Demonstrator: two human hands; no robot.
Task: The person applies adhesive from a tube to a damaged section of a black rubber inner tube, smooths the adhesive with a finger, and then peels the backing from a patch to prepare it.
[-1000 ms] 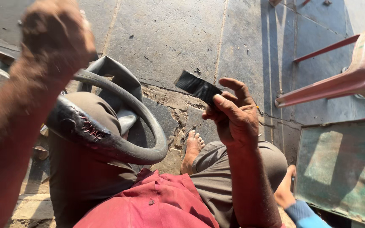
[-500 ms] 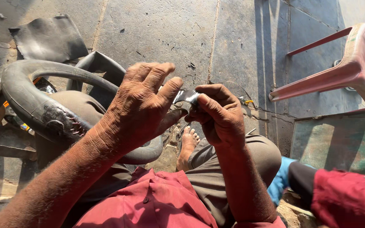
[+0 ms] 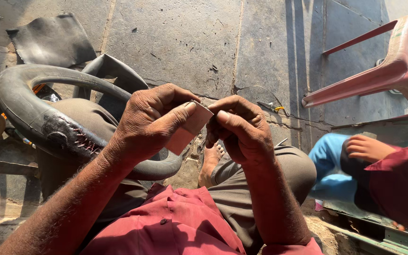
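My left hand (image 3: pixel 149 120) and my right hand (image 3: pixel 242 130) meet in front of my chest, both pinching a small flat pinkish patch (image 3: pixel 190 127) between thumbs and fingers. Its top corner shows pale and grey. A black rubber inner tube (image 3: pixel 38 120) lies looped over my left knee, with a roughened, scratched area (image 3: pixel 69 139) on its near side. My bare foot (image 3: pixel 211 163) rests on the stone floor below my hands.
A torn sheet of black rubber (image 3: pixel 50 42) lies at the upper left on the cracked stone floor (image 3: pixel 190 42). A pink plastic chair (image 3: pixel 393 66) stands at the right. Another person (image 3: pixel 378 165) in blue and dark red sits close at my right. Small pliers (image 3: pixel 270 106) lie beyond my hands.
My left hand came down from above the tube to meet my right hand. The dark piece the right hand held has given way to the pinkish patch, now gripped by both hands.
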